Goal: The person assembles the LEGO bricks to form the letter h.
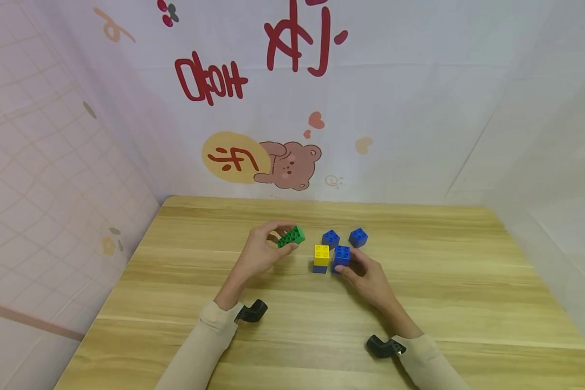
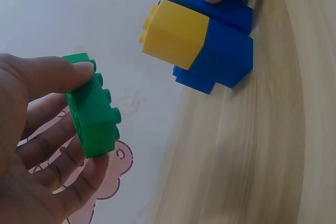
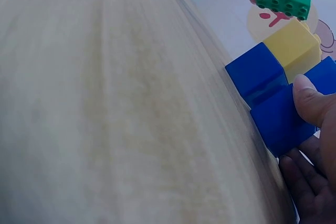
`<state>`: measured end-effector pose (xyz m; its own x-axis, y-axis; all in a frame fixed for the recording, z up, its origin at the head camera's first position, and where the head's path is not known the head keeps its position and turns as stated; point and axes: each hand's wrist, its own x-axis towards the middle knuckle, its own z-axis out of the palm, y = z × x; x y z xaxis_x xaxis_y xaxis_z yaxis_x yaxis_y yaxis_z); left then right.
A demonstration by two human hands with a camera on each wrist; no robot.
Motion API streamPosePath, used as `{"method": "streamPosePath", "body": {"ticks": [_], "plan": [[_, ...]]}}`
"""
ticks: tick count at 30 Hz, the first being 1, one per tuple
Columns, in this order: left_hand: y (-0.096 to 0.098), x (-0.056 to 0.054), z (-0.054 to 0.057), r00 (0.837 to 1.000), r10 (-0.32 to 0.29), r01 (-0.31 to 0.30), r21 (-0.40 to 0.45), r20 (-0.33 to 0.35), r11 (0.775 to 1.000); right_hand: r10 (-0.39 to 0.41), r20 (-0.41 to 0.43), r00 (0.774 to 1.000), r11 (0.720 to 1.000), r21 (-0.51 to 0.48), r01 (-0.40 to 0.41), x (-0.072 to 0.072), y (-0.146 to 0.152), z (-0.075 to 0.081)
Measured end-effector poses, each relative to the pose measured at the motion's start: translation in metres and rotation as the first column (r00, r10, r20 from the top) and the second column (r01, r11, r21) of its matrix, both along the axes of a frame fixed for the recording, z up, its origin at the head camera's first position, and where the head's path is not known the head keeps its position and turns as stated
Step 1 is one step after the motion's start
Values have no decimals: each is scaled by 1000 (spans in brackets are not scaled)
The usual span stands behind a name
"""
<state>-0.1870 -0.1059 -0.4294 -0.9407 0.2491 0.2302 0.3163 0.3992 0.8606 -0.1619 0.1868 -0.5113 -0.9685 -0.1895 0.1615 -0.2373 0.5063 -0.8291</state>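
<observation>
While left fingers point(image 2: 88, 182) pinch green brick point(image 2: 97, 108), right fingers point(image 3: 300, 179) blue stack point(image 1: 342, 255), woodgrain tabletop point(image 1: 302, 336), white printed backdrop point(image 1: 419, 119)

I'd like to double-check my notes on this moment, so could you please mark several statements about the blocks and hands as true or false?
1. The left hand holds the green block in its fingers. True.
2. The yellow block lies directly on the table. False: it sits on a lower blue block.
3. The far-right blue block rests on the table. True.
4. The right hand is holding nothing. False: it grips a blue piece.
5. In the head view, the yellow block is between the hands. True.
</observation>
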Motion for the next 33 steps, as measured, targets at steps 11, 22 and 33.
{"method": "streamPosePath", "body": {"ticks": [11, 22, 33], "plan": [[14, -1, 10, 996, -20, 18, -21, -90, 1000, 11, 10, 1000, 1000, -14, -11, 1, 0, 2], [37, -2, 16, 991, -99, 94, -58, -93, 994, 16, -2, 1000, 1000, -18, -16, -1, 1, 1], [60, 1, 17, 984, -150, 137, -138, -92, 981, 32, -29, 999, 999, -38, -33, -3, 2, -3]]}}
